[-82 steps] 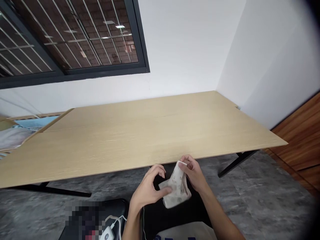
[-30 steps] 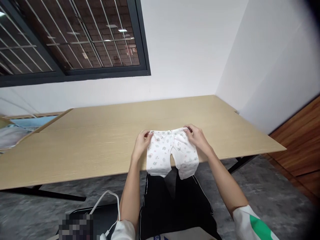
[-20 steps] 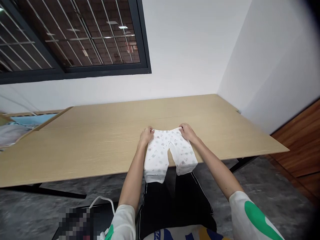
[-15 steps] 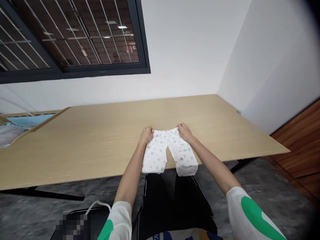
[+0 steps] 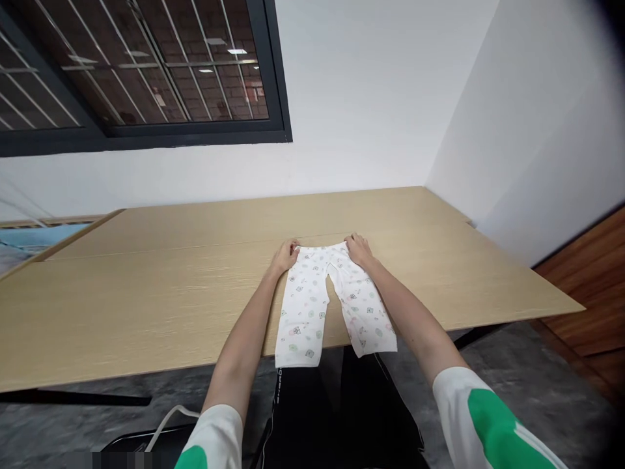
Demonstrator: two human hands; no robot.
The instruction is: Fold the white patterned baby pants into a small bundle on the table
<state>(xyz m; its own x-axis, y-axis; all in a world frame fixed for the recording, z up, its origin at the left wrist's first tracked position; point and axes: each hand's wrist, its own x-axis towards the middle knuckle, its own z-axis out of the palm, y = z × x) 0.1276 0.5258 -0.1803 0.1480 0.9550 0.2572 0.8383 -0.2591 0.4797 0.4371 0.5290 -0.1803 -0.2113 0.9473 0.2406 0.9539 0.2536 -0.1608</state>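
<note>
Clock centred on the pants, 12 pointing away from the wearer. White printed pants [image 5: 303, 296] lie spread at the near side of the wood-grain table [image 5: 185, 293], waistband [image 5: 319, 249] at 12, cuffs at 7 and 5, both reaching past the table's front edge. The left hand [image 5: 286, 256], at 10 to 11, has fingers curled narrow, holding one waistband corner; the right hand [image 5: 359, 250], at 1, holds the opposite corner likewise, fingertips partly hidden. Legs part in an inverted V; light creases near the crotch. Whether the cloth rests fully on the wood, cannot tell. Judgement on technique: keep both corners level and pull equally toward 9 and 3, so the waistband stays straight; a modest shift toward 12 would support the cuffs; thin fabric probably wrinkles under uneven tension.
</note>
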